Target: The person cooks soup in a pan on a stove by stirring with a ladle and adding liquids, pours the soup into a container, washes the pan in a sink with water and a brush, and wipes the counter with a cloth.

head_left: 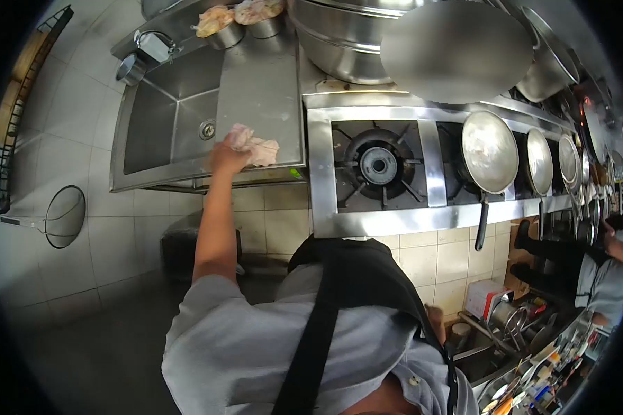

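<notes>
My left hand (227, 158) is closed on a crumpled pale pink cloth (259, 149). The cloth lies on the flat steel drainboard (259, 83), close to its front edge, just right of the sink basin (160, 138). A round drain (207, 129) shows in the basin floor behind the hand. Down by my right side, my right hand (434, 322) is partly hidden behind the apron, and its fingers do not show clearly.
Right of the sink stands a stove with a bare burner (378, 164) and several pans, the nearest a frying pan (490, 152). Large steel pots (339, 48) stand behind. A strainer (66, 216) hangs at left. Another person (602, 266) is at far right.
</notes>
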Available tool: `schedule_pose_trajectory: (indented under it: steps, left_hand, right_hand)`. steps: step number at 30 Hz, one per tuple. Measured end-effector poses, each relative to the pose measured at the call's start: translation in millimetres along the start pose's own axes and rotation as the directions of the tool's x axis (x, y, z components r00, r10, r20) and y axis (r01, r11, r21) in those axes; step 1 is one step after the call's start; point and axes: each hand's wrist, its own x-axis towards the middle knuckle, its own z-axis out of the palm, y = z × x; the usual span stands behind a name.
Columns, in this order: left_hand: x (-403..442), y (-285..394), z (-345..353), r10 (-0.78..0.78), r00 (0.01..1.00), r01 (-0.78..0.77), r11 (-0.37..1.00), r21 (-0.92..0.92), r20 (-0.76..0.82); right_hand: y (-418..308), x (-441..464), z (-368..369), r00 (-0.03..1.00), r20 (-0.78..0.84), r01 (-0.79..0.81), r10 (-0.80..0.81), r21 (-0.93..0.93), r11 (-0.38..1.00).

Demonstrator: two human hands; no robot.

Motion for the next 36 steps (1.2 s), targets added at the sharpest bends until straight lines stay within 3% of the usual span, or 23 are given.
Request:
schedule_pose_trajectory:
  steps: [1, 3, 4, 6, 8, 10, 12, 14, 16, 18, 20, 22, 24, 25, 27, 28, 29, 31, 32, 33, 34, 35, 36]
  left_hand:
    - [12, -18, 40, 0.041, 0.999, -0.039, 0.996, 0.081, -0.027]
    - [27, -5, 34, 0.053, 0.998, -0.054, 0.998, 0.035, 0.019]
    - [42, -6, 43, -0.018, 0.999, 0.017, 1.0, -0.015, -0.037]
    - [97, -7, 66, -0.169, 0.976, 0.152, 0.98, -0.129, -0.137]
    - [160, -1, 79, -0.172, 0.978, 0.164, 0.984, -0.073, -0.12]
    - [191, 32, 97, 0.026, 0.927, -0.076, 0.99, -0.12, -0.374]
    - [219, 65, 144, 0.328, 0.888, -0.313, 0.945, 0.098, -0.323]
    - [130, 150, 42, 0.296, 0.954, -0.286, 0.947, -0.146, 0.05]
    - [91, 141, 97, 0.338, 0.9, -0.396, 0.898, -0.193, -0.274]
    - [39, 114, 81, 0.436, 0.878, -0.476, 0.833, -0.281, -0.196]
    - [-7, 80, 44, 0.526, 0.845, -0.52, 0.768, -0.374, -0.095]
    - [-22, 50, 19, 0.505, 0.863, -0.488, 0.819, -0.301, -0.023]
    - [-14, 18, 11, 0.431, 0.902, -0.426, 0.882, -0.201, -0.021]
    - [-3, 1, 12, 0.364, 0.929, -0.369, 0.919, -0.138, -0.061]
    - [21, -26, 8, 0.041, 0.998, -0.041, 0.999, -0.007, -0.051]
    - [17, -41, 8, -0.024, 0.999, 0.024, 1.0, -0.01, -0.037]
    - [16, -54, 7, -0.082, 0.996, 0.082, 0.997, -0.014, -0.034]
    - [7, -74, 1, -0.12, 0.991, 0.119, 0.993, -0.012, -0.067]
    - [-4, -83, -4, -0.099, 0.99, 0.099, 0.995, -0.005, -0.097]
    - [-13, -93, -7, -0.074, 0.99, 0.075, 0.997, 0.001, -0.121]
    - [-12, -125, 6, -0.058, 0.977, 0.081, 0.991, 0.103, -0.207]
    - [-5, -168, 16, -0.028, 0.956, 0.089, 0.976, 0.197, -0.294]
    - [5, -203, 7, -0.146, 0.954, 0.205, 0.956, 0.212, -0.263]
  right_hand:
    - [-38, -25, 2, 0.991, 0.033, -0.128, 0.129, -0.019, 0.992]
    - [-102, -57, 2, 0.957, 0.042, -0.288, 0.286, 0.047, 0.957]
    - [-146, -71, -1, 0.936, 0.039, -0.353, 0.351, 0.092, 0.931]
    - [-197, -87, -2, 0.909, 0.006, -0.412, 0.417, 0.168, 0.896]
    - [-213, -92, -4, 0.899, -0.073, -0.407, 0.432, 0.227, 0.885]
    - [-213, -92, -7, 0.898, -0.161, -0.363, 0.41, 0.255, 0.896]
    - [-215, -89, -15, 0.902, -0.201, -0.339, 0.382, 0.22, 0.915]
    - [-203, -79, -25, 0.925, -0.155, -0.321, 0.346, 0.165, 0.933]
    - [-206, -78, -23, 0.945, -0.175, -0.239, 0.276, 0.207, 0.949]
    - [-196, -77, -15, 0.951, -0.16, -0.2, 0.266, 0.339, 0.919]
    - [-207, -86, 0, 0.975, -0.125, -0.137, 0.186, 0.323, 0.936]
    - [-198, -90, 15, 0.977, -0.191, -0.097, 0.094, -0.009, 0.995]
    - [-160, -98, 27, 0.971, -0.238, -0.062, -0.023, -0.344, 0.937]
    - [-135, -94, 31, 0.981, -0.096, 0.098, -0.167, -0.496, 0.863]
    - [-89, -93, 21, 0.9, 0.266, 0.429, -0.345, -0.684, 0.59]
    - [-103, -101, 10, 0.94, 0.136, 0.316, -0.313, -0.694, 0.647]
    - [-125, -104, 5, 0.959, -0.005, 0.202, -0.282, -0.684, 0.7]
    - [-149, -88, -1, 0.979, -0.137, 0.084, -0.149, -0.397, 0.914]
    - [-155, -72, -13, 0.993, -0.099, 0.045, -0.056, -0.104, 0.994]
    - [-149, -62, -27, 0.999, -0.039, -0.025, 0.033, 0.195, 0.981]
    - [-149, -59, -30, 0.994, 0.036, -0.106, 0.101, 0.473, 0.875]
    - [-173, -60, -27, 0.982, 0.016, -0.182, 0.189, 0.363, 0.914]
    - [-220, -58, -28, 0.963, -0.021, -0.256, 0.27, 0.253, 0.933]
